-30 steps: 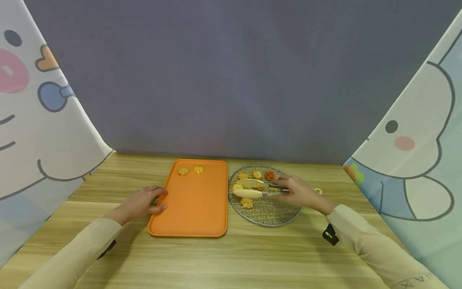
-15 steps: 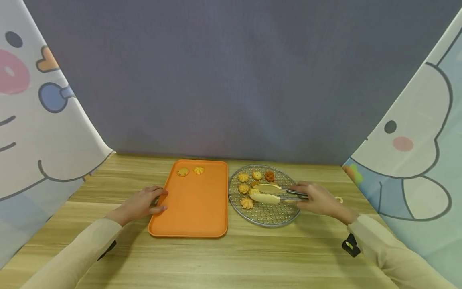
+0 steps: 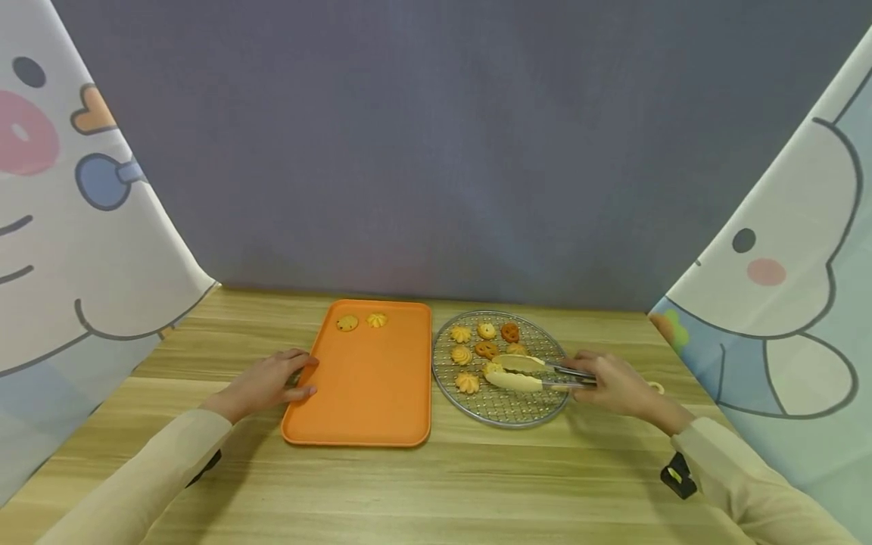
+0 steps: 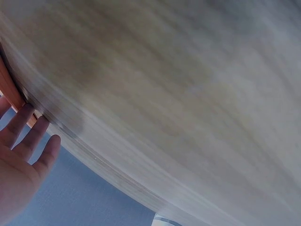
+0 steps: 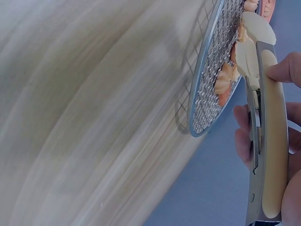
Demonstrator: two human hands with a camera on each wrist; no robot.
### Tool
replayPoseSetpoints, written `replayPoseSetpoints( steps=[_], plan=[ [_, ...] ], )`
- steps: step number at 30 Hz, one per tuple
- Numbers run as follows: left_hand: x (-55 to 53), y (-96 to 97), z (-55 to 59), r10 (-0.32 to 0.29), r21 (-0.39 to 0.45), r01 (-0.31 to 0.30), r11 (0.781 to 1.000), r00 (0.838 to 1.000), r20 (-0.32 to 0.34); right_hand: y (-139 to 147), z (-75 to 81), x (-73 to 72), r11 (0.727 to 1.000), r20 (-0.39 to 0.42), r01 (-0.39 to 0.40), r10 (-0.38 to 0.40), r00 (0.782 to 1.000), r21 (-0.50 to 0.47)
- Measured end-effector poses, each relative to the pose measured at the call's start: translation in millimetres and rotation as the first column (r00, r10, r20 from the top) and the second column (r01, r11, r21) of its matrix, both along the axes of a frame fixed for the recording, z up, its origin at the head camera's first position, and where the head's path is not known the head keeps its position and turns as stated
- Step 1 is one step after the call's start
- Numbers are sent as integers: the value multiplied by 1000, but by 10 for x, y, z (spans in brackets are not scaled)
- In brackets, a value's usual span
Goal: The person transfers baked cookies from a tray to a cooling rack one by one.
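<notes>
Over the middle and right of the round grey wire-mesh rack (image 3: 504, 409) reach the metal tongs with cream tips (image 3: 518, 381), parted about a small yellow piped cookie (image 3: 490, 368); whether they touch it cannot be told. They lie low, handles out across the rack's right rim, an angle that likely lets the tips single out one piece with the fingers well apart from the rest. The right hand (image 3: 613, 384) grips the handles half closed, thumb along one side and fingers curled round the other, presumably so that a light squeeze governs the gap. Toward the rack's left and far rim sit a golden swirl-shaped cookie (image 3: 461, 355), a reddish-brown pretzel-shaped cookie (image 3: 510, 332) and others, mostly apart, which should give the tips room. Just beside the left rim lies the orange rectangular tray with rounded corners (image 3: 368, 393), so that any reach between the two is short. Near its far left corner rests a round speckled yellow cookie (image 3: 347, 323), with a yellow flower-shaped cookie (image 3: 377, 320) beside it along the far edge, a line that looks deliberate. At the tray's left edge rests the left hand (image 3: 269, 378), fingers loosely extended and gripping nothing, thumb and fingertips at the rim, perhaps to steady it. Both carriers stand toward the far edge of the pale wood-grained table (image 3: 341, 499), before a grey cloth backdrop (image 3: 436, 151).
</notes>
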State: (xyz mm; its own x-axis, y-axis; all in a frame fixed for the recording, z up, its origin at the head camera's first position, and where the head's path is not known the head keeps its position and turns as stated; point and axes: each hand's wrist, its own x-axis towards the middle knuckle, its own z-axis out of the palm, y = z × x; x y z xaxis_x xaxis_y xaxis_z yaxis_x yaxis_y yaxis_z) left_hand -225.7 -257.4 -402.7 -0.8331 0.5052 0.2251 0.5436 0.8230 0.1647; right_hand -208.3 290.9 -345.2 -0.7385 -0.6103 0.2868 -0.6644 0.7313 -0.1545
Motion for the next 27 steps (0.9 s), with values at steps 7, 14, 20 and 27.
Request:
replayPoseSetpoints(
  steps=[7, 14, 20, 27],
  plan=[
    [-9, -1, -3, -3, 1, 3, 1000, 1000, -3, 19, -35, -4, 1000, 16, -13, 13, 1000, 4],
    [-2, 6, -2, 5, -5, -5, 1000, 1000, 7, 25, 3, -17, 1000, 37, -9, 9, 999, 9],
    [0, 14, 9, 10, -12, -9, 1000, 1000, 16, -30, 77, -87, 1000, 41, -8, 9, 999, -23],
    [-12, 10, -6, 12, -14, -11, 1000, 1000, 6, -232, 136, -223, 999, 51, 23, -21, 998, -22]
  ],
)
